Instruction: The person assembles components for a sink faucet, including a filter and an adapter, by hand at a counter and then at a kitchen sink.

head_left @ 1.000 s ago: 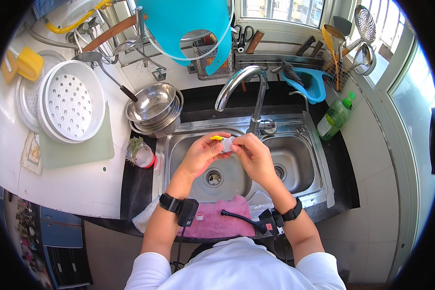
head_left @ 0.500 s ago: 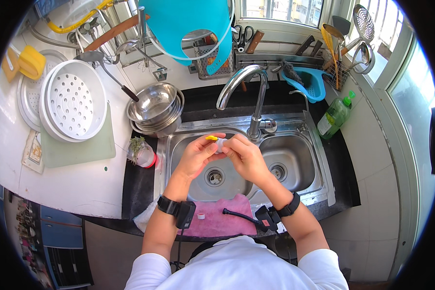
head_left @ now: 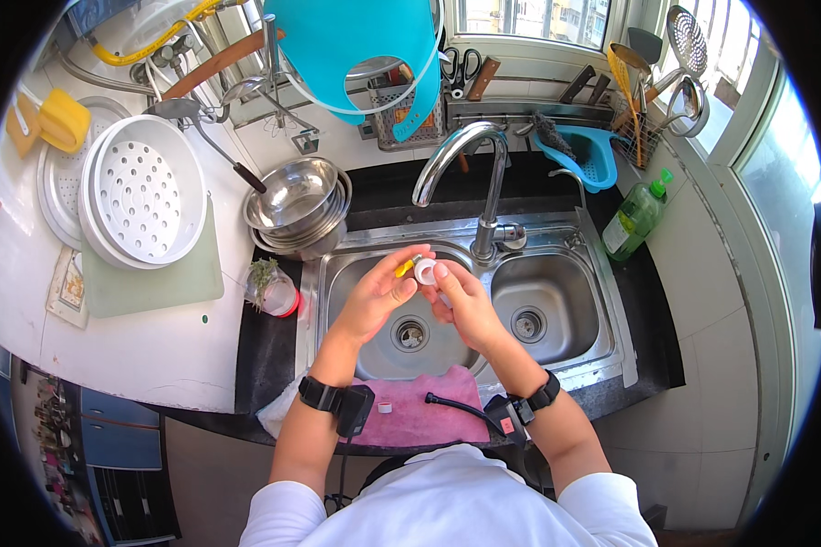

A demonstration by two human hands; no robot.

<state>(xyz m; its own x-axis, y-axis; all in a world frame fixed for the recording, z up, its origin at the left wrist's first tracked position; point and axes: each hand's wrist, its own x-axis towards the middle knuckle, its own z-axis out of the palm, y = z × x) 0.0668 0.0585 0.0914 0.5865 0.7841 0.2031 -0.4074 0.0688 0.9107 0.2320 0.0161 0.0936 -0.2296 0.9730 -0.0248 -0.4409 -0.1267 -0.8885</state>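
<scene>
Over the left sink bowl (head_left: pixel 342 292), my two hands are close together. My left hand (head_left: pixel 374 296) pinches a small yellow-handled fitting (head_left: pixel 405 268) with a bit of metal at its upper end; most of it is hidden by fingers. Between thumb and fingers, my right hand (head_left: pixel 463 305) holds a small white ring (head_left: pixel 420 277), like a roll of tape, its hole turned up. The ring is right beside the fitting; whether they touch I cannot tell. Below, a pink cloth (head_left: pixel 420 424) on the front edge bears a small white piece (head_left: pixel 385 407).
The chrome faucet (head_left: pixel 490 201) arches above the sink behind my hands. Stacked steel bowls (head_left: pixel 296 205) and a jar with a plant (head_left: pixel 272 290) stand to the left. A green soap bottle (head_left: pixel 637 219) stands at the right. A black hose-like piece (head_left: pixel 456 406) lies across the cloth.
My right hand has turned and shifted slightly down, so the white ring now shows its open face. My left fingers have spread a little around the yellow-handled fitting.
</scene>
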